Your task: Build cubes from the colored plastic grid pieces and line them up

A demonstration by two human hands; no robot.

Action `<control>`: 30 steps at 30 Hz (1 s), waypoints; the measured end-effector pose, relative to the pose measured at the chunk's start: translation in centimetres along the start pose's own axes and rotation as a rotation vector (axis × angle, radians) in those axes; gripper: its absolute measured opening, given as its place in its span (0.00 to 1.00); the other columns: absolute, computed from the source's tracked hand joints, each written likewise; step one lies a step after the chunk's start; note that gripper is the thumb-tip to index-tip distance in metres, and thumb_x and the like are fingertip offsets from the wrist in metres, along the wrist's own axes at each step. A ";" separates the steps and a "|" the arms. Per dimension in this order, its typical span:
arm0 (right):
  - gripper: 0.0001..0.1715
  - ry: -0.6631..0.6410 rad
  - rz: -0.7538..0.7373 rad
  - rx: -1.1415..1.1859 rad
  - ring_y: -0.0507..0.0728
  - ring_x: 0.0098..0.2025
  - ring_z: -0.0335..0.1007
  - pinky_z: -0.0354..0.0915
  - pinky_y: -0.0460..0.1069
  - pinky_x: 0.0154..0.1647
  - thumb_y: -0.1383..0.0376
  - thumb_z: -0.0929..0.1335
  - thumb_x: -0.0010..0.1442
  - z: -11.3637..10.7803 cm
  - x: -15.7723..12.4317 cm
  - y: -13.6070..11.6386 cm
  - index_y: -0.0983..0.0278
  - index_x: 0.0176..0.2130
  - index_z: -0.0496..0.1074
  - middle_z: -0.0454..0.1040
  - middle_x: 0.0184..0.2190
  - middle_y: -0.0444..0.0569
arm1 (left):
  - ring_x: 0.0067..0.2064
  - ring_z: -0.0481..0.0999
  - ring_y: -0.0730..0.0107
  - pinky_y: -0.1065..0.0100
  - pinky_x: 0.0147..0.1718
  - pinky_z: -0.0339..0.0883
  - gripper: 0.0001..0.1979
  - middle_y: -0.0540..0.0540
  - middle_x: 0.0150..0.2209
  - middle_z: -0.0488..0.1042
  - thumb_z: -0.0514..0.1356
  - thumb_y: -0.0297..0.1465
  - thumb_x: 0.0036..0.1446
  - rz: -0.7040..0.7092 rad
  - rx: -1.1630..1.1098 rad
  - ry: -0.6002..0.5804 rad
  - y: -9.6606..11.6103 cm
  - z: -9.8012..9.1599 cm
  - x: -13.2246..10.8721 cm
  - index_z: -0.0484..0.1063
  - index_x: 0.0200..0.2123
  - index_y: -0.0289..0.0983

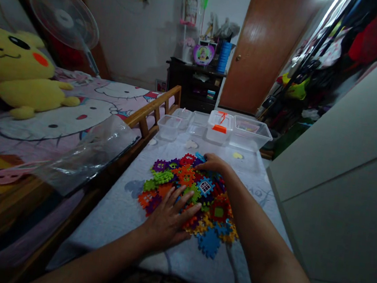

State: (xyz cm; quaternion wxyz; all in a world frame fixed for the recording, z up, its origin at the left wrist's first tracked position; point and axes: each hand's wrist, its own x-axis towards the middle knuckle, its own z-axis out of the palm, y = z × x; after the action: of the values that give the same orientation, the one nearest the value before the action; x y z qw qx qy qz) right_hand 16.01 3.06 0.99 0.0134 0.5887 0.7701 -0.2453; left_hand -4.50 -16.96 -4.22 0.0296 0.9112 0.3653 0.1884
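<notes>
A heap of colourful interlocking plastic building tiles (184, 176) with toothed edges lies on the cloth-covered table. My left hand (171, 219) rests on the near left side of the heap, fingers spread over orange and green tiles. At the far edge, my right hand (213, 163) has its fingers bent round a blue plastic tile (201, 157), which is partly hidden. Between the hands sits a blue window tile (205, 186). A larger blue tile (209, 242) lies flat at the heap's near edge, beside yellow pieces (201, 224).
Clear plastic boxes (168, 128) line the table's far end, one with an orange-latched lid (220, 128). A wooden bed rail (143, 120) runs along the left, with a clear plastic bag (87, 159) over it. A white cabinet (351, 178) stands at the right.
</notes>
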 end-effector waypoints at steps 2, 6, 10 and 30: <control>0.24 0.006 -0.042 0.039 0.57 0.36 0.73 0.65 0.46 0.32 0.50 0.75 0.49 0.1 -0.6 -0.3 0.65 0.40 0.76 0.80 0.37 0.50 | 0.70 0.47 0.40 0.34 0.62 0.51 0.40 0.38 0.67 0.56 0.64 0.44 0.55 -0.001 0.010 0.003 0.0 0.1 0.1 0.52 0.68 0.50; 0.11 0.064 -0.131 0.043 0.52 0.30 0.67 0.59 0.45 0.28 0.66 0.73 0.50 0.7 -2.3 -0.9 0.64 0.36 0.75 0.77 0.31 0.45 | 0.69 0.48 0.42 0.37 0.62 0.52 0.37 0.39 0.66 0.58 0.63 0.44 0.57 0.006 0.033 0.009 -0.1 0.1 0.2 0.54 0.67 0.49; 0.09 0.138 -0.208 0.055 0.52 0.30 0.63 0.56 0.45 0.30 0.72 0.69 0.51 0.6 -4.5 -1.9 0.64 0.36 0.73 0.75 0.30 0.44 | 0.69 0.49 0.43 0.38 0.62 0.53 0.33 0.38 0.65 0.59 0.61 0.44 0.59 0.030 0.067 0.026 -0.3 0.2 0.3 0.57 0.66 0.46; 0.22 0.430 -0.589 0.393 0.59 0.58 0.67 0.60 0.60 0.60 0.78 0.60 0.48 2.8 -17.5 0.7 0.59 0.39 0.71 0.77 0.42 0.47 | 0.51 0.69 0.59 0.56 0.54 0.61 0.15 0.44 0.49 0.75 0.61 0.30 0.62 0.074 0.067 0.299 0.1 -0.4 0.0 0.71 0.52 0.39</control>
State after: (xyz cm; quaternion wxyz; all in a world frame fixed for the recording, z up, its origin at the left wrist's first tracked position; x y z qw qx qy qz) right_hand 21.22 -13.62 3.73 -0.3311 0.3723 0.8295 -0.2524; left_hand -4.56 -17.06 -3.85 -0.0625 0.8863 0.3376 0.3107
